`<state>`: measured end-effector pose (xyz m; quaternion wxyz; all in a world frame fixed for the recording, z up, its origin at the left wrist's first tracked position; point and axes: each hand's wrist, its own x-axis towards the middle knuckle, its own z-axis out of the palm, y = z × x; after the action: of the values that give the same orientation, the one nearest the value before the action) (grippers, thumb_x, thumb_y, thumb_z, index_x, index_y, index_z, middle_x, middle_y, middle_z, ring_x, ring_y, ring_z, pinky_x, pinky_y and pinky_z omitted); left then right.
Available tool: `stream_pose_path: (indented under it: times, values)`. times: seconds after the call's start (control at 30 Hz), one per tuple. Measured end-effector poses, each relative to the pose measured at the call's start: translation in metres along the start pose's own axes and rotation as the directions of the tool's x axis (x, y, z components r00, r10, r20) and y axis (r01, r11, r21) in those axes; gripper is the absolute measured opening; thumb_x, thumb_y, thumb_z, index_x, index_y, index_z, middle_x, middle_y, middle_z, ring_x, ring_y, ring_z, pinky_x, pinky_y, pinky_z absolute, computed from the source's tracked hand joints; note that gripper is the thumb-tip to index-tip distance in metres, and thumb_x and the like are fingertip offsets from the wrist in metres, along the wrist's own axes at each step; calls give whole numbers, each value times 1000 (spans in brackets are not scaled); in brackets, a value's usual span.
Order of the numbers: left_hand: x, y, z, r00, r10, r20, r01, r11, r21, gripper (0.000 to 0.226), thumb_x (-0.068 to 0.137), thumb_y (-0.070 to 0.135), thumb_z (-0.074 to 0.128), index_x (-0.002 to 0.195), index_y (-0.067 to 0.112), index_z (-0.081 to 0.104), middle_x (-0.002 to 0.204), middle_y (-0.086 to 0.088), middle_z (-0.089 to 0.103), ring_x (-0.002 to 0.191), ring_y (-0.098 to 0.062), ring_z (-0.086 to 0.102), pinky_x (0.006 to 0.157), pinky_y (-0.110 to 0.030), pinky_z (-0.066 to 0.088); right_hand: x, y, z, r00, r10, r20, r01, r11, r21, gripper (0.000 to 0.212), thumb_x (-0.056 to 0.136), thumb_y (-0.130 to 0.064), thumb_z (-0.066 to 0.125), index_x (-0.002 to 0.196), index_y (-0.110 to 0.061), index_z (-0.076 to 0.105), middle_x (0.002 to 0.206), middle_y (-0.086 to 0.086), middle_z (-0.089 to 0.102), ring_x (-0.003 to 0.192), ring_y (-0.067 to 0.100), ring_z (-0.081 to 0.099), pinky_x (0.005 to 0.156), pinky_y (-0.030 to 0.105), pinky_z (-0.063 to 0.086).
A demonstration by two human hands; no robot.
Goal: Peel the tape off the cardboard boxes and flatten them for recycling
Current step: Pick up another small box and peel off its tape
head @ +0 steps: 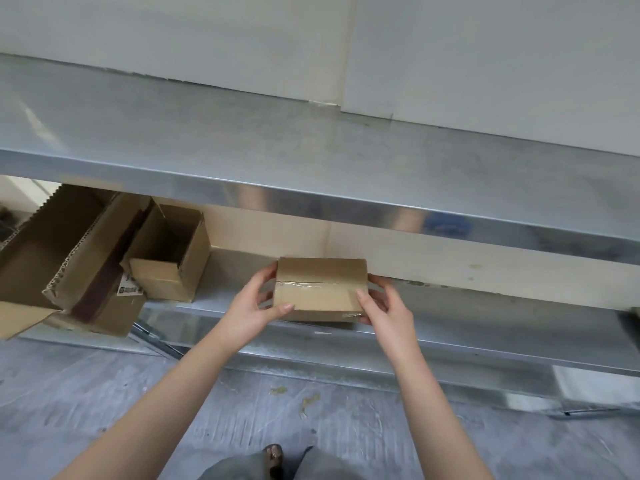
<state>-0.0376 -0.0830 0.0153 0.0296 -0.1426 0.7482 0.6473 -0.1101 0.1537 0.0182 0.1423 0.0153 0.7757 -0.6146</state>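
The small closed brown cardboard box [321, 287], sealed along its top seam with clear tape [318, 285], sits at the front edge of the lower metal shelf [485, 313]. The left hand [252, 306] and right hand [384, 306] grasp its opposite ends, fingers curled round it. Open empty brown cardboard boxes [169, 251] lie further left.

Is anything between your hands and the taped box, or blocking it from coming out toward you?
Nothing visible. The left hand and right hand grip the taped box at its ends. The open boxes sit apart to its left; the tabletop overhangs above it, not in front.
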Motion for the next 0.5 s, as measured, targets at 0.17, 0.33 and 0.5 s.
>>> stream_pose_path:
  times: [0.17,0.33,0.5]
  values:
    - [-3,-11,13,999,-45,-5,45,999,27,76,84,29,73,147,33,32,140,13,46,125,-13,52,101,-30,44,-2,8,-1,994,98,-42,-100,994,-36,33,91,-34,66,123,-36,57,114,4,67,86,18,72,73,18,55]
    - [-1,-12,19,998,-58,-23,60,996,71,66,87,24,70,144,31,38,135,7,50,118,-9,56,82,-6,43,-5,18,-9,988,143,-55,-148,985,-94,37,93,-33,63,129,-29,56,115,6,66,82,11,70,79,26,58]
    - [0,-11,28,997,-77,-20,78,996,51,61,87,18,70,141,30,42,133,2,53,115,-10,58,86,-14,45,-5,22,-17,985,152,-82,-162,977,-138,39,94,-33,61,132,-26,55,115,6,65,81,4,67,85,35,58]
